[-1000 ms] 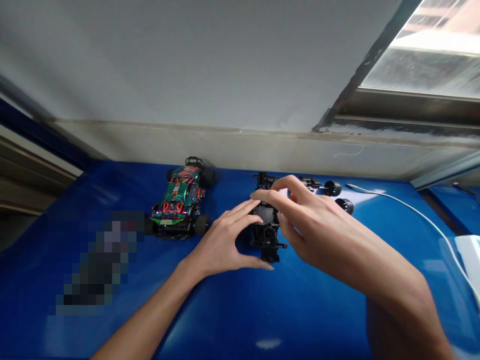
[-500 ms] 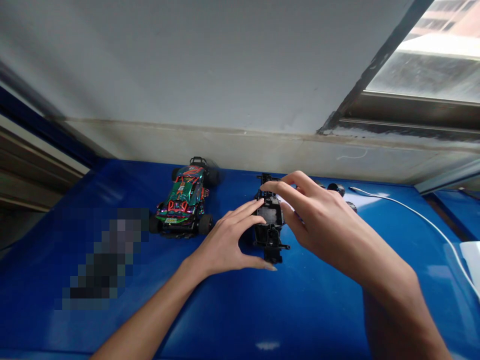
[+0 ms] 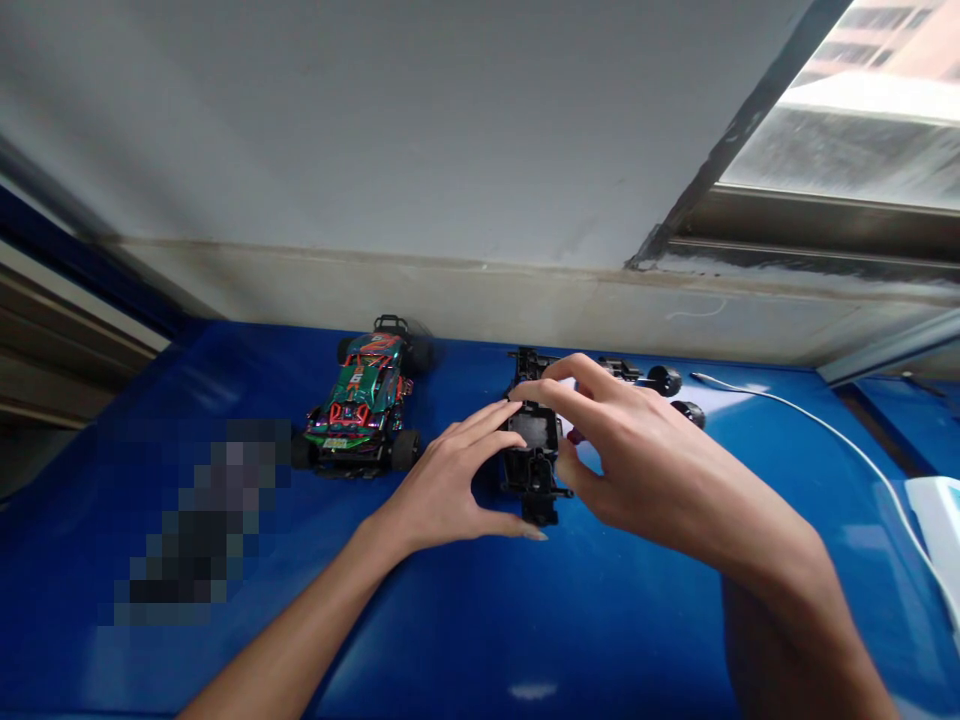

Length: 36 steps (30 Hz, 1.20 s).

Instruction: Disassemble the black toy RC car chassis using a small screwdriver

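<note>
A black toy car chassis (image 3: pixel 534 432) lies on the blue table, its long side running away from me. My left hand (image 3: pixel 457 480) steadies it, fingertips on its left side and thumb by its near end. Over the far half arches my right hand (image 3: pixel 622 430), index fingertip on the chassis top and thumb at its right edge. Both hands are closed on the chassis. Part of the chassis is hidden under the right fingers. A small reddish bit shows between right thumb and fingers, too small to name.
A green and orange toy car (image 3: pixel 360 395) stands to the left. Black wheels (image 3: pixel 665 380) and other black parts lie behind my right hand. A white cable (image 3: pixel 817 412) runs along the right side. A pixelated dark object (image 3: pixel 214 520) lies at left. A wall (image 3: pixel 450 150) rises behind.
My right thumb has shifted down a little along the right edge of the chassis, and the right fingers have moved slightly. The left hand keeps its place on the chassis.
</note>
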Available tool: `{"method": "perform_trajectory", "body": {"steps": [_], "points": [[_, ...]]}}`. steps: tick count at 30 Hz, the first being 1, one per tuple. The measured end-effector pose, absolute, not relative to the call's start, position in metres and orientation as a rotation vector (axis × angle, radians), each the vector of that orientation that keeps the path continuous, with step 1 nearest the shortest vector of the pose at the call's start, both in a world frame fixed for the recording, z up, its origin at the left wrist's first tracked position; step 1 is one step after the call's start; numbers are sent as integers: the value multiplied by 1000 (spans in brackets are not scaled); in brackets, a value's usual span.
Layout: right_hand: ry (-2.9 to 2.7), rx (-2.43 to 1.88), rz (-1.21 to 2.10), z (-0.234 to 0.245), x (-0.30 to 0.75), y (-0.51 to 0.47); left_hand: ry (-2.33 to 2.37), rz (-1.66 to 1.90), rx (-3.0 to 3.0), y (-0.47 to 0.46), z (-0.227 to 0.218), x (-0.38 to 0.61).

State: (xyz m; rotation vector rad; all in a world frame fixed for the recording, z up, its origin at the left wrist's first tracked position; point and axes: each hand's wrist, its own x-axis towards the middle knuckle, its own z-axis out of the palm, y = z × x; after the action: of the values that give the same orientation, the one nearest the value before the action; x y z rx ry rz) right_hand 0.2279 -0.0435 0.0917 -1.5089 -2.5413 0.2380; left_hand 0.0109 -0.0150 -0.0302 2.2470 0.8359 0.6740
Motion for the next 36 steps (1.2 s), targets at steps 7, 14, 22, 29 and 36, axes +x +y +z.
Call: {"method": "perform_trajectory", "body": {"steps": [7, 14, 22, 29, 36], "points": [[-2558, -1534, 261, 91, 226, -40, 844, 670, 2233, -15, -31, 10], [-2547, -1532, 231, 92, 227, -41, 849, 648, 2234, -15, -30, 11], [-2530, -1503, 230, 89, 227, -42, 851, 654, 2238, -15, -28, 12], [-2559, -1555, 219, 88, 225, -41, 850, 639, 2235, -16, -28, 11], [-2526, -1504, 247, 92, 228, -45, 845, 667, 2228, -15, -27, 12]]}}
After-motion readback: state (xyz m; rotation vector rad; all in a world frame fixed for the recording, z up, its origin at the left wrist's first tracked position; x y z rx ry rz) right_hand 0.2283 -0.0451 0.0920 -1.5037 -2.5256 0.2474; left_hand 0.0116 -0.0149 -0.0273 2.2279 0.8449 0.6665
